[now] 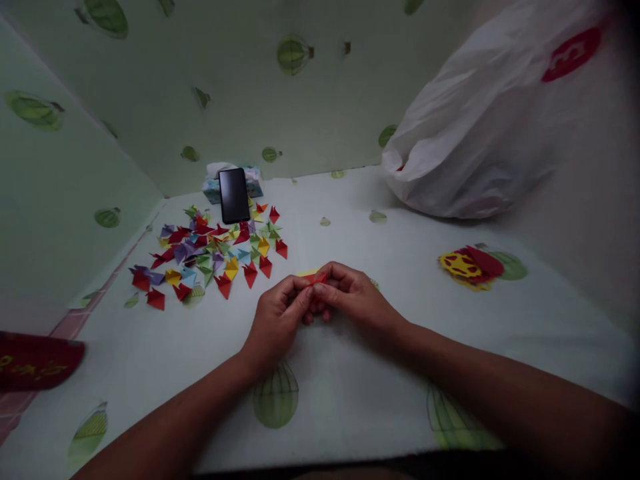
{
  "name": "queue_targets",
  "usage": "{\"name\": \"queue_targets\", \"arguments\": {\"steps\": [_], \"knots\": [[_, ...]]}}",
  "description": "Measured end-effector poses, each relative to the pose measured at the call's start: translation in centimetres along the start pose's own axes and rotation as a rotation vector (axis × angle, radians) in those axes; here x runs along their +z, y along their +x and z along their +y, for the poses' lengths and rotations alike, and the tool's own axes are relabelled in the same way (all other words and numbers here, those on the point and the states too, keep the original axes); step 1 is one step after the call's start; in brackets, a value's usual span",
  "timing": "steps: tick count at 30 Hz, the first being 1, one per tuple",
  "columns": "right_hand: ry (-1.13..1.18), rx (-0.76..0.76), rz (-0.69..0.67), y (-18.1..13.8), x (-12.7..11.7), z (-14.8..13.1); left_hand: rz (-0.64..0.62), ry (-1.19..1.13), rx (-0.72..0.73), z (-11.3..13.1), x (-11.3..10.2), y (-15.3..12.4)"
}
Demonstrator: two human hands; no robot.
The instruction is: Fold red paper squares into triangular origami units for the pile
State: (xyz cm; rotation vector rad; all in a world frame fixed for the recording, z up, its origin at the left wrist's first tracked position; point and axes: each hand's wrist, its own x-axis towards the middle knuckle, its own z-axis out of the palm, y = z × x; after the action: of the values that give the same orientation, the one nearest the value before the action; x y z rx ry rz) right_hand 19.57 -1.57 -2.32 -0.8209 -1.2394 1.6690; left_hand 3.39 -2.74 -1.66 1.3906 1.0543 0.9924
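Observation:
Both hands meet at the middle of the table, pinching a small piece of red folded paper (317, 280) between thumbs and forefingers. My left hand (280, 310) grips it from the left, and my right hand (357, 297) from the right; the fingers cover most of its shape. Just behind the fingertips a yellow paper edge (306, 272) shows. To the left lies a loose spread of small folded paper pieces in red, yellow, green, blue and purple, among them a red folded piece (223, 286) close to my left hand.
A black phone (234, 195) leans on a tissue box (212, 191) behind the folded pieces. At the back right stands a big white plastic bag (465, 133). Yellow and red cut-outs (463, 267) lie at the right. A dark red object with yellow marks (40, 363) sits at the left edge.

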Motion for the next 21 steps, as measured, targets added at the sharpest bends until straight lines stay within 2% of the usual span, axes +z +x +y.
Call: {"name": "queue_targets", "arguments": {"steps": [6, 10, 15, 21], "knots": [[-0.106, -0.038, 0.033, 0.1, -0.4, -0.4, -0.079, 0.078, 0.003, 0.5, -0.5, 0.2], [-0.224, -0.089, 0.061, 0.1, -0.7, -0.8, -0.05, 0.117, -0.008, 0.7, -0.8, 0.5], [-0.262, -0.15, 0.122, 0.4, -1.2, -0.8, -0.021, 0.228, 0.015, 0.5, -1.1, 0.7], [-0.481, -0.116, -0.011, 0.1, -1.1, -0.8, -0.106, 0.341, 0.082, 0.3, -1.3, 0.6]]}}
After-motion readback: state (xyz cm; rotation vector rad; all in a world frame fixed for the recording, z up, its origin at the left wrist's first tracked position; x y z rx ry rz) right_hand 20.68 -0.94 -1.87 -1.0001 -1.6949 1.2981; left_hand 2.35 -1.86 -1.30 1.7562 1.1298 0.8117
